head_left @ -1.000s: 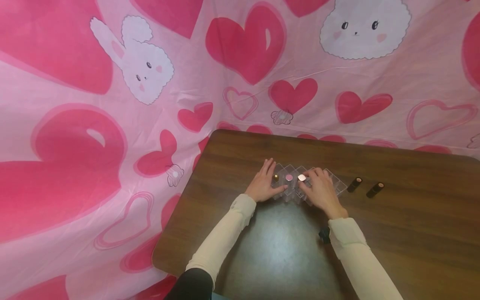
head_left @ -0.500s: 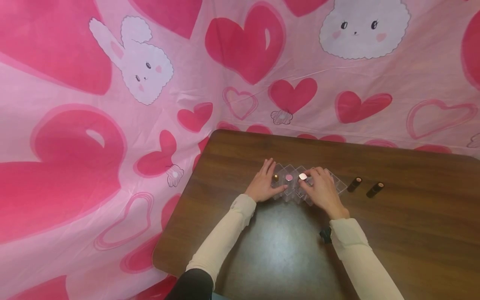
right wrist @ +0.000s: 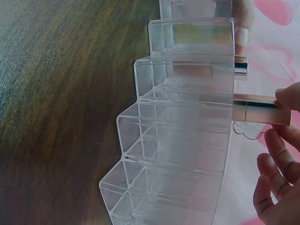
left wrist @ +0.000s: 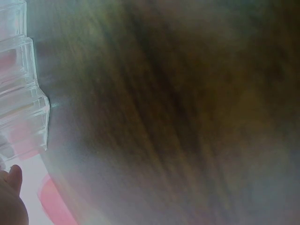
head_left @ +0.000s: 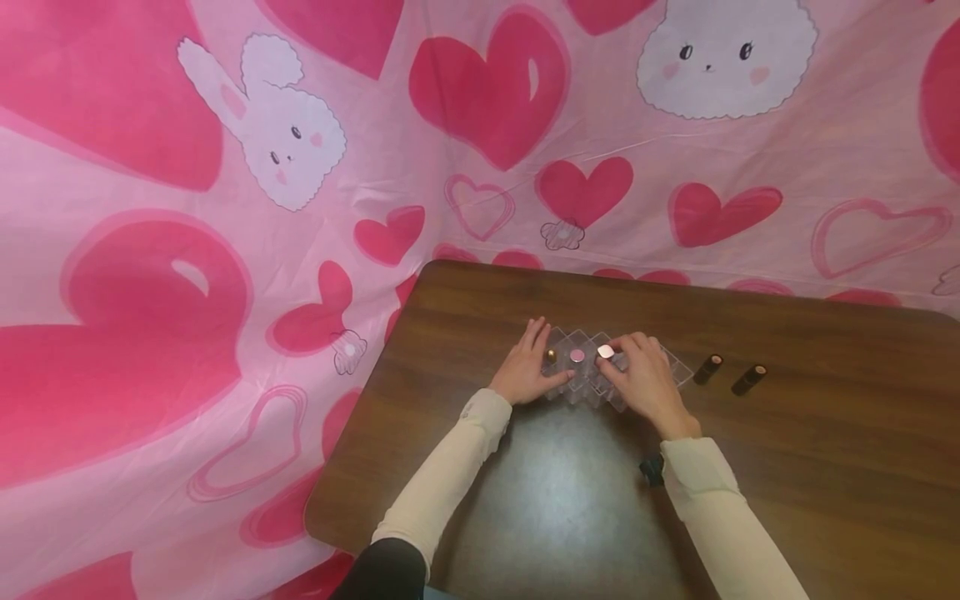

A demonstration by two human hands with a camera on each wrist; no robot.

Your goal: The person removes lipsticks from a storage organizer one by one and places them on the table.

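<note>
On the wooden table stands a clear lipstick organizer with zigzag walls. My right hand pinches a shiny rose-gold lipstick between thumb and index finger; its lower end is inside one of the compartments. The other right fingers are loosely bent beside it. At the organizer's left end lies my left hand, fingers extended along the side and thumb stretched across the front. Between the hands, a pink-topped tube stands in a compartment, and a gold-topped one sits near the left fingers.
Two black tubes stand on the table right of the organizer. A small dark object lies beside the right sleeve cuff. Pink heart-patterned cloth hangs behind and left of the table.
The right hand and the rose-gold lipstick have shifted very slightly to the right and back. The left hand stays where it was.
</note>
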